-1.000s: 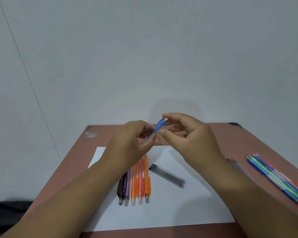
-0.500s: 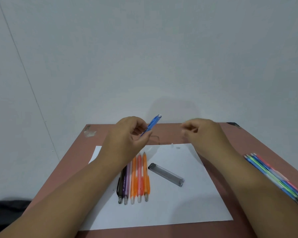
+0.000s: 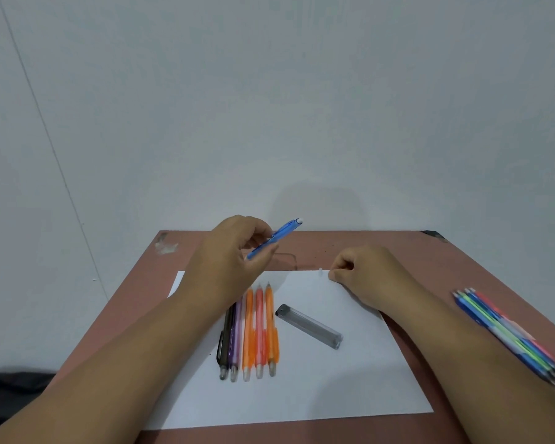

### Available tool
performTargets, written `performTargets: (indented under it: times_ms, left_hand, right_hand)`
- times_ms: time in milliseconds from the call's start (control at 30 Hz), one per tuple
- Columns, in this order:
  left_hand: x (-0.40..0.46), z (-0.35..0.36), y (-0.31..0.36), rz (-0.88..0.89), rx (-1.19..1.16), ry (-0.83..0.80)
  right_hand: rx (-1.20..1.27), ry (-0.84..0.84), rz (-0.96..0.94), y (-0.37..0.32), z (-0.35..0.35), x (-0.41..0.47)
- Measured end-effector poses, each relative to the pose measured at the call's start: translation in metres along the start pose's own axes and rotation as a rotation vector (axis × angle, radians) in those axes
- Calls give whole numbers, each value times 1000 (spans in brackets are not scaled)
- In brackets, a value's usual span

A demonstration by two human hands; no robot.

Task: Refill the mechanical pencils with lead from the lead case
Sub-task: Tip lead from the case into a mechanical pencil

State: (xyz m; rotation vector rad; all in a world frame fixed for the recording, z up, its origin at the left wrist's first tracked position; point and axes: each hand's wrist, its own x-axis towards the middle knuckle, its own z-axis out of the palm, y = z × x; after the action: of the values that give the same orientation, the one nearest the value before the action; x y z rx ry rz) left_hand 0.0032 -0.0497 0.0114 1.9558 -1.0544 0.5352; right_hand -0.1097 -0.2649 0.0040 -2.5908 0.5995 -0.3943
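**Small cap parked near the sheet's far edge, lead case not yet opened**

My left hand [image 3: 234,261] grips the blue mechanical pencil [image 3: 274,239], raised over the table's far edge. My right hand [image 3: 361,274] rests curled at the far edge of the paper sheet [image 3: 350,379], beside a tiny white piece [image 3: 320,271]; whether it pinches anything I cannot tell. That piece could roll off and get lost, I judge. The lead case [image 3: 309,326] lies closed mid-sheet beside five pencils [image 3: 253,331]; another pencil bundle [image 3: 507,334] crowds the table's right edge, so my right forearm could sweep it off

light: even, soft | shadow: faint on wall [image 3: 314,203] behind hands | blur: pencil bundle [image 3: 507,334] at right edge | wide-angle edge warp
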Motion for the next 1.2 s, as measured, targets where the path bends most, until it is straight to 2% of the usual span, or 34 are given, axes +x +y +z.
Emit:
performTargets:
  times_ms: [100,233,433,667,1200]
  left_hand:
    - [0,-1,0,21,12,7]
    - [0,0,0,30,37,1]
    - [1,1,-2,36,48,-13]
    - [1,3,-7,92,50,-9]
    - [2,1,-9,132,89,0]
  right_hand:
    - [52,89,-17,-3,-6,-2]
    - [411,291,-119,-24,-18,-15]
    - [643,315,-230,-43,-20,-31]
    - [610,398,-291,-47,-18,-34]
    - [547,368,-254,-46,-17,-33]
